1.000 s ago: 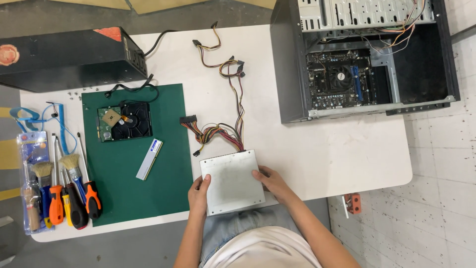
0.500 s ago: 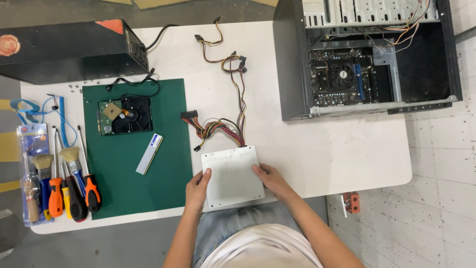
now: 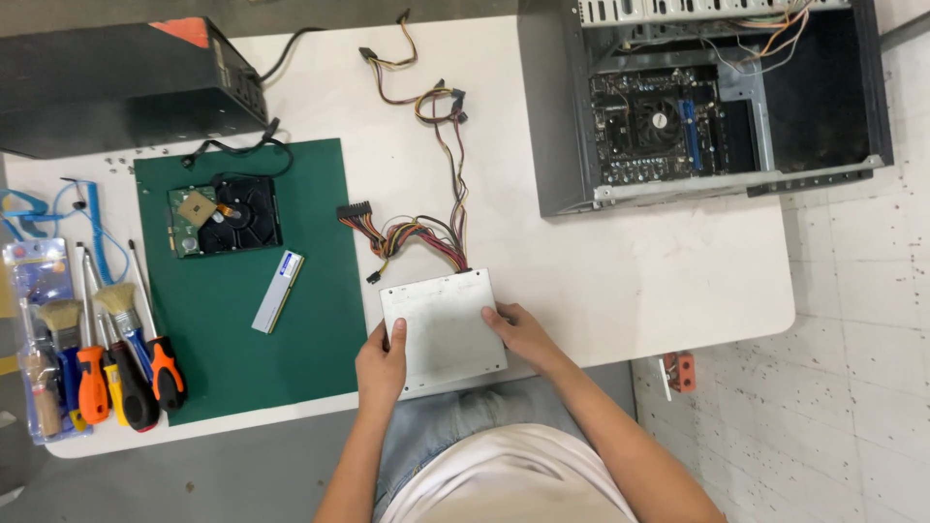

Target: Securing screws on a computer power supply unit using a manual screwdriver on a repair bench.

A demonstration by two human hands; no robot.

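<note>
Gripping a flat, matte-grey metal box (image 3: 443, 329), left hand (image 3: 381, 361), right hand (image 3: 520, 332).

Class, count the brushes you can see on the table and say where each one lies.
2. One brush and a second brush lie side by side at the left table edge; others may be hidden.

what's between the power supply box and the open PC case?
Head view: bare white table between the power supply box and the open PC case; its wire bundle runs off to the other side.

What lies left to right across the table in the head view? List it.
Screwdrivers → green mat → silver power supply box, held by left hand and right hand → open computer case.
</note>
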